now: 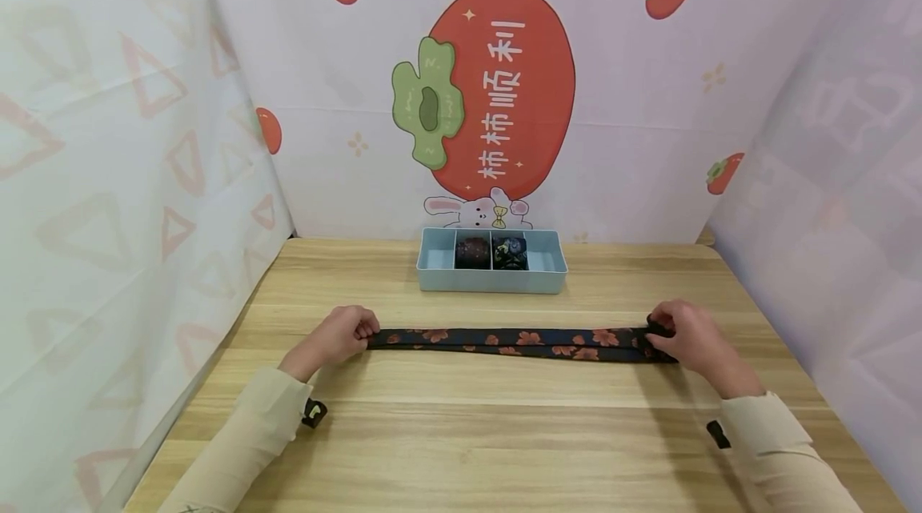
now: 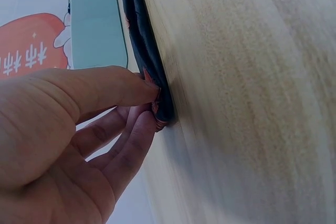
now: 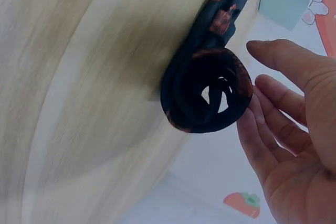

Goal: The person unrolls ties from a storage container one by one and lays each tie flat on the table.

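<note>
So the left hand reaches in from the near edge, thumb and fingertips pinching the floral tie by its left end, low over the surface. From there the tie runs sideways, roughly along the far edge, just in front of a blue box. Its right end is a loose roll toward the right edge; the right hand is half-spread there, thumb off it, fingertips against its side.

Before you, the table has a wood-grain surface, smooth and rather matt. Your floral strip seems of soft, matt cloth. The box looks like smooth plastic; the creased backdrop and your sleeves are of cloth.
</note>
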A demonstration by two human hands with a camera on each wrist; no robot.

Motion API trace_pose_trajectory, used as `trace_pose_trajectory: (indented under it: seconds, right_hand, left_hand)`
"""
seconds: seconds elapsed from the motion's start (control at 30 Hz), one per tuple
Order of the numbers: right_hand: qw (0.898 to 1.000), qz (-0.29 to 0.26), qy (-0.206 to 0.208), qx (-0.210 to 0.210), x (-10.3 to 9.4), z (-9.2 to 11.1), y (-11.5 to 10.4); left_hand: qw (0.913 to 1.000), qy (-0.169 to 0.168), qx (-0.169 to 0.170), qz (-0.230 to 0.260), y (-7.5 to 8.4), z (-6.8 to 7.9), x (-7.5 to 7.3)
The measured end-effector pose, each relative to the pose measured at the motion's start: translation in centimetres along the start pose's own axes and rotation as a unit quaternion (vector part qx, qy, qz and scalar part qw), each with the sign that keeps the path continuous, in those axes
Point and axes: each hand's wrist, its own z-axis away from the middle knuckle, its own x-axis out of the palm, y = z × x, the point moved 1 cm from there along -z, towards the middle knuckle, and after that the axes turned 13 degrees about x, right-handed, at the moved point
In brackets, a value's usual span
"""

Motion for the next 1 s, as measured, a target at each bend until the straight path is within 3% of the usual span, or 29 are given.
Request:
trace_pose_trajectory:
  seconds: [0.6, 0.8, 1.0]
  right_hand:
    - [0.999, -0.01, -0.005, 0.044, -0.6, 0.6, 2.0]
    - [1.0, -0.001, 0.011, 0.018, -1.1, 0.4, 0.7]
    - [1.0, 0.016, -0.01, 0.002, -0.5, 0.0, -0.2]
  left_hand:
    - [0.9999, 0.009, 0.004, -0.012, -1.5, 1.3, -0.7]
    - [0.9999, 0.009, -0.003, -0.008, -1.3, 1.2, -0.7]
    - [0.9999, 0.011, -0.008, -0.008, -1.3, 1.2, -0.6]
